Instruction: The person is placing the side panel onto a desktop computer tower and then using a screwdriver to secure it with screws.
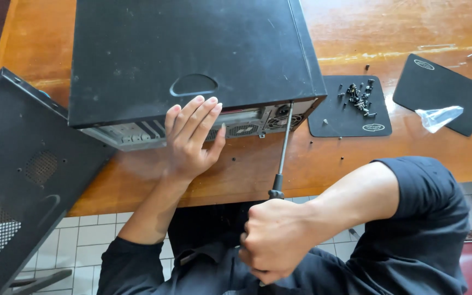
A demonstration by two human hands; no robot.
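A black computer case (192,49) lies on its side on the wooden table (378,33), its rear panel facing me. My left hand (191,136) rests flat with fingers apart against the case's rear edge. My right hand (274,240) is closed around the handle of a long screwdriver (283,150). The screwdriver's tip reaches the case's rear panel near a round fan grille at the right corner.
A detached black side panel (17,175) with vent holes leans at the left. A small black mat (350,109) holds several loose screws (360,98). A second black mat (438,93) carries a clear plastic bag (438,116). A few screws lie loose on the table.
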